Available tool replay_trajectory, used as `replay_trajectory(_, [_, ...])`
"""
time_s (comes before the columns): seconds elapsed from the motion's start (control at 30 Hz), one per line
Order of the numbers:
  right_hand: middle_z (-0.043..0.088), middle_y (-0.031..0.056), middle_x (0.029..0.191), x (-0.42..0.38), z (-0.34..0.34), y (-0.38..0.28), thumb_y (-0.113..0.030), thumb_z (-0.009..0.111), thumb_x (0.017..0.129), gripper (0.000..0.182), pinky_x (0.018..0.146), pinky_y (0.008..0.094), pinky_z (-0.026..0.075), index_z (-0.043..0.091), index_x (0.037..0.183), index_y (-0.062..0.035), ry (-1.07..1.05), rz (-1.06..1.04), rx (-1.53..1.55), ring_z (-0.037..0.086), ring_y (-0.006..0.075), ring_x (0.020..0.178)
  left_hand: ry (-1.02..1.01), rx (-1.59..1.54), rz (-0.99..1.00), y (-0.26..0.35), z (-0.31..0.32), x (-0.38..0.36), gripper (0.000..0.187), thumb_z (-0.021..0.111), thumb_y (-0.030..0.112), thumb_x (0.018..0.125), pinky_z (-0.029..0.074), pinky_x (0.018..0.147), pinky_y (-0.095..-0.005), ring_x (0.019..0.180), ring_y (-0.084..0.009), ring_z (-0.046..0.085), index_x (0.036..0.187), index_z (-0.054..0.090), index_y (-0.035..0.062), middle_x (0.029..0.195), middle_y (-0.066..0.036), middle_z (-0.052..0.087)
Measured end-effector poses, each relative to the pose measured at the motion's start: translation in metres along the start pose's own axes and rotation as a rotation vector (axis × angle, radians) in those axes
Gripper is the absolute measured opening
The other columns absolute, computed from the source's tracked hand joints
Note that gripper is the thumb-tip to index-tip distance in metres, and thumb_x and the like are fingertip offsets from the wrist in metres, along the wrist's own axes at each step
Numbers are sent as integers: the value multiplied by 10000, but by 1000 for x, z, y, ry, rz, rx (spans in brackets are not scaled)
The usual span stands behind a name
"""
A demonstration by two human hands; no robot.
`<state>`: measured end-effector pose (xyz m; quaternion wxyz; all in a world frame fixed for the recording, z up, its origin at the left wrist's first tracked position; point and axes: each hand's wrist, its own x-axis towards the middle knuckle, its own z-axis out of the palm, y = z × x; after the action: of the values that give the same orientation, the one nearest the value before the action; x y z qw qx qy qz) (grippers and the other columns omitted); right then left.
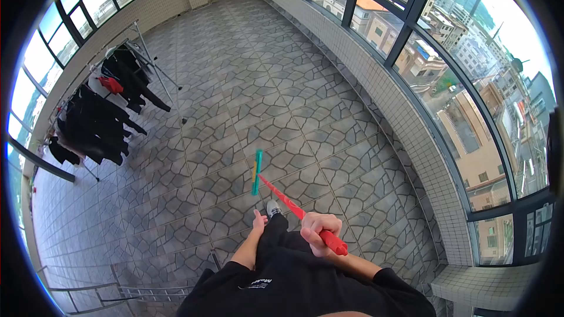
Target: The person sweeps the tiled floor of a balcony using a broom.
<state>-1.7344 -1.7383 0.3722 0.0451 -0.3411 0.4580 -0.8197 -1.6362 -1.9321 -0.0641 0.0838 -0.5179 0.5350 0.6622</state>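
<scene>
My right hand (321,232) is wrapped round the upper part of the red handle of a broom (286,201), in front of my body. The handle slants down and forward to a narrow green broom head (257,171) at the tiled floor, with a strip of yellow along its left side. Low beside my left leg hangs my left hand (259,221), fingers apart and holding nothing. A shoe (273,208) shows just behind the broom head.
Dark clothes (97,120) hang on a metal rack (154,64) to the left, its legs standing on the stone-patterned floor (235,94). A low tiled wall (376,82) with windows above runs along the right. Metal rails (126,289) lie at the lower left.
</scene>
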Motion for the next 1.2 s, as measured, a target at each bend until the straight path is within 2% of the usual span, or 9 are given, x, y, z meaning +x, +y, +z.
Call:
replay_trajectory(0.1, [425, 4, 495, 49, 3, 22, 86, 626, 741, 350, 449, 270, 287, 389, 530, -62, -57, 76, 155, 363, 121, 431, -55, -328, -123, 90, 4, -4, 1021, 278, 860, 756, 404, 909, -479, 1130, -298, 521, 1308, 481, 26, 1286, -175, 540])
replay_trajectory(0.23, [427, -2, 503, 108, 8, 56, 107, 615, 737, 355, 468, 278, 293, 379, 532, -63, -92, 147, 332, 360, 122, 450, -235, -1091, -223, 179, -1, 17, 920, 556, 784, 681, 417, 884, -489, 1057, -322, 548, 1212, 492, 35, 1049, -129, 601])
replay_trajectory(0.37, [440, 3, 515, 178, -12, 88, 95, 620, 746, 355, 489, 279, 314, 387, 530, -63, -360, 314, 489, 398, 133, 491, 188, -1671, -123, 209, -47, 26, 409, 587, 489, 789, 467, 729, -406, 749, -246, 603, 928, 505, 113, 753, 8, 591])
replay_trajectory(0.47, [469, 25, 524, 227, -37, 118, 59, 629, 764, 362, 501, 287, 355, 390, 521, -61, -461, 421, 624, 440, 144, 501, 276, -1646, -380, 185, -86, 82, 198, 576, 328, 775, 447, 678, -374, 642, -202, 557, 818, 524, 142, 675, 18, 547])
replay_trajectory(0.6, [480, 27, 542, 301, -66, 155, -7, 591, 816, 310, 528, 312, 397, 412, 571, -68, -451, 490, 752, 468, 152, 513, 293, -1347, -309, 182, -88, 87, 92, 551, 217, 731, 433, 643, -360, 565, -184, 500, 683, 498, 159, 636, 5, 512])
replay_trajectory(0.67, [420, 9, 513, 339, -77, 169, -125, 566, 841, 248, 568, 333, 399, 431, 636, -93, -251, 582, 686, 437, 156, 481, 549, -1323, -732, 208, -70, 88, 121, 542, 177, 698, 433, 667, -359, 532, -171, 462, 605, 465, 165, 623, -5, 490])
replay_trajectory(0.87, [464, 21, 578, 414, -119, 212, -99, 577, 864, 242, 574, 318, 412, 429, 673, -102, -53, 715, 598, 467, 147, 536, 446, -1422, -357, 173, -2, 149, 84, 531, 158, 773, 480, 777, -446, 758, -301, 557, 726, 560, 95, 790, -78, 562])
replay_trajectory(0.93, [462, 27, 568, 433, -123, 211, -69, 601, 852, 239, 540, 307, 434, 436, 679, -84, 0, 679, 539, 472, 147, 498, 536, -1190, -472, 160, -10, 155, 88, 528, 154, 775, 478, 753, -431, 737, -289, 555, 718, 554, 93, 770, -74, 558])
replay_trajectory(1.2, [480, 48, 480, 475, -150, 230, -66, 642, 794, 332, 426, 285, 395, 434, 535, -57, -267, 421, 583, 506, 167, 441, 318, -738, -348, 268, -40, 230, 113, 518, 137, 782, 472, 655, -374, 652, -242, 545, 683, 533, 84, 692, -59, 544])
